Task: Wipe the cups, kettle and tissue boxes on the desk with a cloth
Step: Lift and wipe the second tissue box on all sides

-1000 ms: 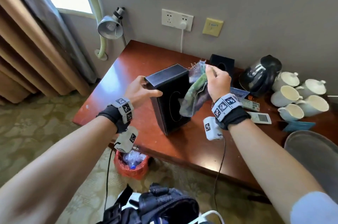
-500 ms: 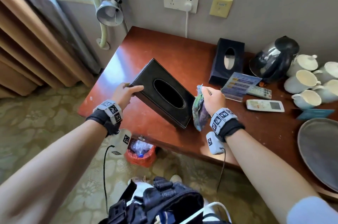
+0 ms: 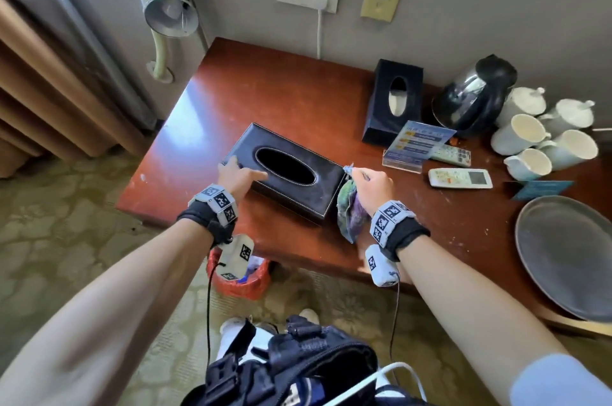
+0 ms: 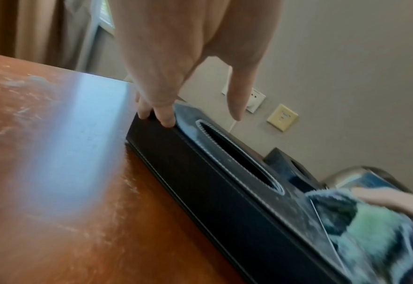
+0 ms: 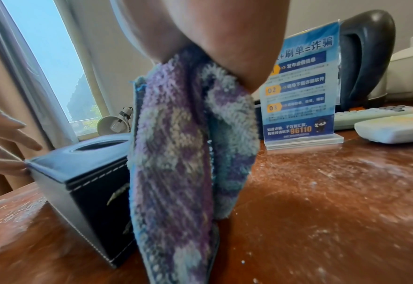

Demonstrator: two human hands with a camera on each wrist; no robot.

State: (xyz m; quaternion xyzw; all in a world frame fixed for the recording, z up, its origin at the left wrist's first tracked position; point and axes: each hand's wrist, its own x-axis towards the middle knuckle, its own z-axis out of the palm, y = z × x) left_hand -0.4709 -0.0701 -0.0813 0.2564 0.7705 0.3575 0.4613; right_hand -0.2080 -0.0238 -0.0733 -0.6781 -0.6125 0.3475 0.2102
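Note:
A long black tissue box (image 3: 291, 185) lies flat on the red-brown desk (image 3: 265, 97), oval opening up. My left hand (image 3: 240, 175) rests on its left end; the fingertips (image 4: 167, 121) touch the box's edge and the thumb is lifted off it. My right hand (image 3: 369, 185) grips a purple-green cloth (image 3: 347, 220) that hangs against the box's right end (image 5: 91, 182). The cloth (image 5: 176, 163) reaches down to the desk. A second black tissue box (image 3: 394, 100) stands at the back. Right of it are the dark kettle (image 3: 477, 97) and several white cups (image 3: 526, 135).
A blue sign stand (image 3: 419, 143) and two remote controls (image 3: 460, 177) lie between the boxes and the cups. A grey tray (image 3: 569, 253) sits at the desk's right end. A lamp (image 3: 170, 13) hangs at the back left. A red bin (image 3: 241, 279) stands under the front edge.
The long tissue box went from standing on end, through a tilt, to lying flat. My right hand with the cloth dropped from the box's top to its right end.

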